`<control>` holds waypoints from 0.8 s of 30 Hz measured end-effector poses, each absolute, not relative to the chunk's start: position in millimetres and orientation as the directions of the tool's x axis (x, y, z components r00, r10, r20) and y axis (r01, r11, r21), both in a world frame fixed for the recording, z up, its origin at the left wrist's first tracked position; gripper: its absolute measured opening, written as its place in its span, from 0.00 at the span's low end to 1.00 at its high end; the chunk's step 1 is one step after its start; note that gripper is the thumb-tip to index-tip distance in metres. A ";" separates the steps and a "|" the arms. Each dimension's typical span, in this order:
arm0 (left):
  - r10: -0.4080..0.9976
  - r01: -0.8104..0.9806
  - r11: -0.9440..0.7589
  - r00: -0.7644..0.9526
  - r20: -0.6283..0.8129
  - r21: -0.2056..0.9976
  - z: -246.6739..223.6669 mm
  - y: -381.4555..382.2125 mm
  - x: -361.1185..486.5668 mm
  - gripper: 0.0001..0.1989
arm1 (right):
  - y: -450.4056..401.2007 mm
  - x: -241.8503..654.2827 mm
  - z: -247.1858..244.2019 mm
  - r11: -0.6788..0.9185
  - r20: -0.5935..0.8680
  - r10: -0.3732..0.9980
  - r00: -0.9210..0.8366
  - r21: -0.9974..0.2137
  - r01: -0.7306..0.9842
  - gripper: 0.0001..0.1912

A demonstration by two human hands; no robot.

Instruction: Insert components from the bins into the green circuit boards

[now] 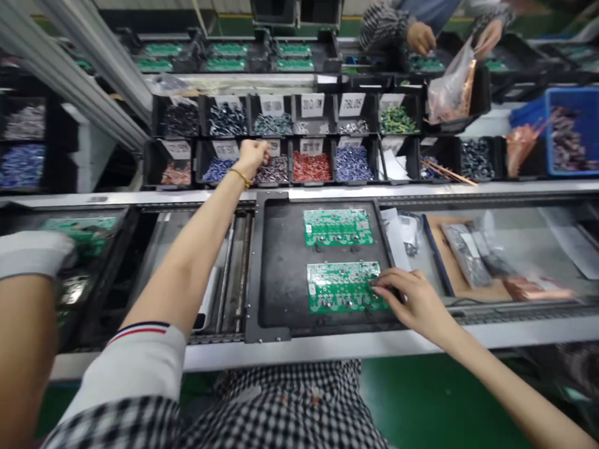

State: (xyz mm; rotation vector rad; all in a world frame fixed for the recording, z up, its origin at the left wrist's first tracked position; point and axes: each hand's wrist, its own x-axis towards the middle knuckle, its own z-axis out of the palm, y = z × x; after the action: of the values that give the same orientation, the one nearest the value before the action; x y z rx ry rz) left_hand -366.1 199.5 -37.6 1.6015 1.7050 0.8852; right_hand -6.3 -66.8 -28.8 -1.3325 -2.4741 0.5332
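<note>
My left hand [255, 157] is raised over the front row of component bins, its fingers curled closed. Just beneath it lies a bin of small brownish-purple components [274, 169], beside a bin of blue components [218, 168]. Whether the fingers hold a part is hidden. My right hand [407, 296] pinches at the right end of the lower green circuit board [344, 288]; anything between the fingertips is too small to make out. A second green circuit board [337, 227] lies above it in the same black tray [284, 274].
Labelled bins hold red components [311, 167] and green-yellow components [397, 120]. Right of the tray sits a cardboard box [461, 268] with bagged parts. At left, a co-worker's arm [28, 324] reaches over another tray. Across the line, another person's hands [421, 38] work near a plastic bag [452, 87].
</note>
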 end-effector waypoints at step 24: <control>0.590 -0.202 0.792 0.498 -0.636 0.576 -24.1 -29.9 -209.9 0.07 | -80.4 -8.7 -44.5 0.617 0.069 0.776 -0.627 -0.288 0.732 0.08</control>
State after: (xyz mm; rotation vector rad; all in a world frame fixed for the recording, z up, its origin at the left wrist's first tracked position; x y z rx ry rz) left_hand -209.9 -29.9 -24.1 0.4643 0.9354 0.5001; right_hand -8.7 -80.4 -44.5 -1.2506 -2.6532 0.3469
